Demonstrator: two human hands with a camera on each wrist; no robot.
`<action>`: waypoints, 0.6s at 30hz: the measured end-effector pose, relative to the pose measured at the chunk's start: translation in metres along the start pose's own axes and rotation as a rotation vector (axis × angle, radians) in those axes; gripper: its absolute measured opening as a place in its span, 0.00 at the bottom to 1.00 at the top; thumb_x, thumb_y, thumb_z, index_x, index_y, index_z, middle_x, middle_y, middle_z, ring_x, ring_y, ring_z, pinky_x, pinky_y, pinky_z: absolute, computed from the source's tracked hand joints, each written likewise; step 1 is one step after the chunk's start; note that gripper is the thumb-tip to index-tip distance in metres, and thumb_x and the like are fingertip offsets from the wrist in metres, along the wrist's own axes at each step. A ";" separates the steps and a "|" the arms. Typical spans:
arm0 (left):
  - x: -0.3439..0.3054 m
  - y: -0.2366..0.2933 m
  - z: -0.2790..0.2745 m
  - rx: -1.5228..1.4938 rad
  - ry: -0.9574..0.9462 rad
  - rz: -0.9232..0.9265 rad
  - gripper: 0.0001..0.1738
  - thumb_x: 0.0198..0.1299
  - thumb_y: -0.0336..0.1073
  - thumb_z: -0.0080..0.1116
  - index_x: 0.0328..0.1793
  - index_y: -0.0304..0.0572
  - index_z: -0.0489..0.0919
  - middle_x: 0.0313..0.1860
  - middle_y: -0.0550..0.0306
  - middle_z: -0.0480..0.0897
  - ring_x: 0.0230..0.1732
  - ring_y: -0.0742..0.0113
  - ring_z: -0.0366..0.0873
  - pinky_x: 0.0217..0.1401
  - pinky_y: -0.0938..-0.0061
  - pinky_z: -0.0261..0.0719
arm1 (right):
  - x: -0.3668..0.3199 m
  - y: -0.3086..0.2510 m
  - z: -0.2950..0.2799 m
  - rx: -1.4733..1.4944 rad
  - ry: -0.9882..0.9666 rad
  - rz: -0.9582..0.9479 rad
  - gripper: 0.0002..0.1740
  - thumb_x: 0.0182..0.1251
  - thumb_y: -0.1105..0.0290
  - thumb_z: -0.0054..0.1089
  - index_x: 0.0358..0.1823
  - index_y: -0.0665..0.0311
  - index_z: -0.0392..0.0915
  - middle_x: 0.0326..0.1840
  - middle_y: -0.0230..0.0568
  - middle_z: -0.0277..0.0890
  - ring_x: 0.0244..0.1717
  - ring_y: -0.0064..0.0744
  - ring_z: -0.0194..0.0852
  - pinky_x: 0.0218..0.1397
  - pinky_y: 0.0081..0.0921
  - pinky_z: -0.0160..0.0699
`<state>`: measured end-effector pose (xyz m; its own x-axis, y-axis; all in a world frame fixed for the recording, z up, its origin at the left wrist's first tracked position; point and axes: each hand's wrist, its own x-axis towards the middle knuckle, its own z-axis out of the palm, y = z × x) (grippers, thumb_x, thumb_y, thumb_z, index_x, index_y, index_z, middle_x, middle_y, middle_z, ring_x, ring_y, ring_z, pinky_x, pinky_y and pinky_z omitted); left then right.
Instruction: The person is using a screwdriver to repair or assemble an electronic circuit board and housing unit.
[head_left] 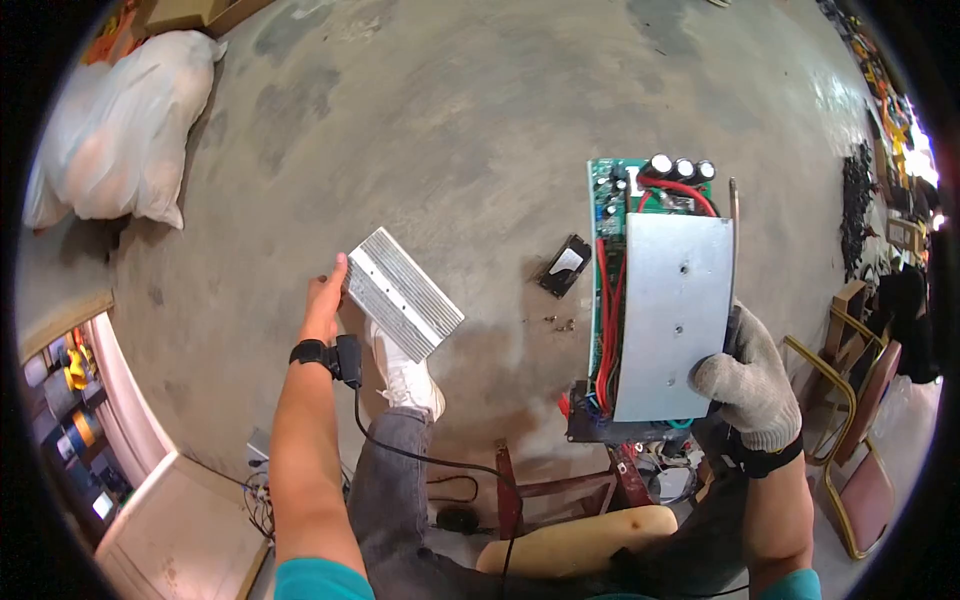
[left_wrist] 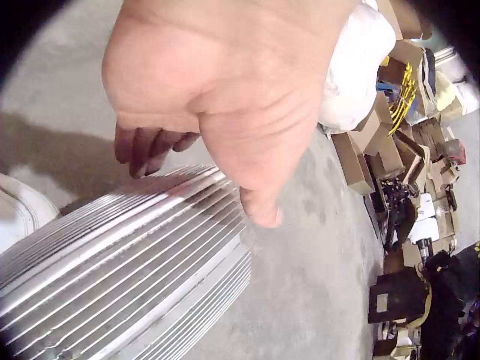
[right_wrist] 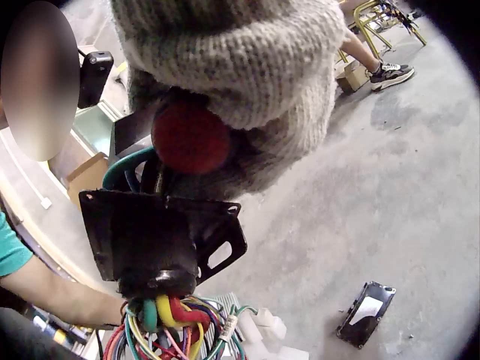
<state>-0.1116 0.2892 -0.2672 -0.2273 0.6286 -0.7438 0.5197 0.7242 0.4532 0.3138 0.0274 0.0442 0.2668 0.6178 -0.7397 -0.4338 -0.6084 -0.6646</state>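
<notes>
A finned metal heat sink (head_left: 405, 294) is held at its upper left edge by the bare left hand (head_left: 325, 300), thumb along the edge; in the left wrist view the fins (left_wrist: 135, 262) fill the lower left below the hand (left_wrist: 225, 97). The gloved right hand (head_left: 750, 380) grips the lower right side of a circuit-board unit with a flat metal plate (head_left: 675, 310), red wires and capacitors. In the right wrist view, the knitted glove (right_wrist: 240, 82) is above a black bracket (right_wrist: 157, 240) with a bundle of coloured wires (right_wrist: 172, 326).
A small black box with a white label (head_left: 566, 265) lies on the floor near several screws (head_left: 562, 325). White bags (head_left: 130, 130) stand at upper left. Chairs (head_left: 865, 490) are at right, a red frame (head_left: 560, 490) below. In the right wrist view, another person's shoe (right_wrist: 391, 75) shows.
</notes>
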 end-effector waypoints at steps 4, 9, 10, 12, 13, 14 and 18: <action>-0.013 0.011 0.011 -0.175 -0.225 0.013 0.41 0.62 0.58 0.76 0.65 0.27 0.80 0.57 0.45 0.86 0.55 0.58 0.84 0.61 0.64 0.79 | -0.001 0.000 0.002 -0.006 0.037 0.011 0.56 0.49 0.54 0.85 0.74 0.78 0.68 0.62 0.46 0.82 0.59 0.33 0.82 0.64 0.31 0.81; -0.039 0.032 0.008 -0.081 -0.231 -0.012 0.38 0.58 0.59 0.78 0.59 0.31 0.84 0.49 0.52 0.88 0.48 0.61 0.85 0.55 0.63 0.81 | 0.000 -0.001 -0.001 -0.048 0.029 0.027 0.54 0.49 0.54 0.83 0.73 0.78 0.69 0.60 0.45 0.83 0.59 0.33 0.81 0.66 0.32 0.79; -0.042 0.033 0.008 -0.078 -0.220 -0.009 0.38 0.58 0.59 0.78 0.59 0.31 0.84 0.49 0.52 0.88 0.48 0.61 0.85 0.55 0.63 0.81 | 0.000 0.001 0.000 -0.041 0.019 0.025 0.54 0.49 0.54 0.83 0.73 0.78 0.69 0.60 0.45 0.83 0.59 0.33 0.81 0.66 0.32 0.79; -0.046 0.037 0.005 -0.049 -0.100 0.070 0.37 0.57 0.59 0.79 0.55 0.31 0.84 0.45 0.50 0.88 0.43 0.61 0.85 0.53 0.63 0.82 | -0.001 0.001 0.001 -0.029 0.037 -0.042 0.50 0.50 0.55 0.81 0.70 0.77 0.71 0.56 0.43 0.84 0.52 0.28 0.82 0.55 0.26 0.83; -0.040 0.035 0.002 -0.046 -0.088 0.082 0.37 0.57 0.59 0.79 0.55 0.31 0.84 0.45 0.50 0.88 0.43 0.61 0.85 0.53 0.63 0.82 | -0.001 0.001 -0.002 -0.019 0.028 -0.052 0.50 0.50 0.55 0.81 0.70 0.77 0.71 0.56 0.43 0.84 0.52 0.28 0.82 0.55 0.26 0.83; -0.036 0.032 0.001 -0.024 -0.048 0.113 0.45 0.57 0.58 0.80 0.64 0.24 0.76 0.53 0.39 0.85 0.53 0.55 0.84 0.59 0.62 0.81 | -0.002 0.003 -0.006 -0.060 0.032 -0.048 0.48 0.50 0.56 0.80 0.69 0.76 0.71 0.54 0.41 0.83 0.46 0.24 0.81 0.46 0.22 0.81; -0.092 0.059 0.004 0.071 0.114 0.268 0.62 0.54 0.58 0.81 0.77 0.15 0.60 0.69 0.24 0.75 0.70 0.44 0.77 0.72 0.59 0.74 | -0.008 0.003 -0.011 -0.108 0.075 -0.073 0.37 0.53 0.58 0.75 0.61 0.74 0.76 0.42 0.34 0.82 0.30 0.14 0.72 0.26 0.16 0.69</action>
<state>-0.0569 0.2730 -0.1745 -0.1637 0.8254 -0.5403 0.6290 0.5092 0.5874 0.3197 0.0154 0.0466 0.3596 0.6260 -0.6920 -0.3167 -0.6157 -0.7216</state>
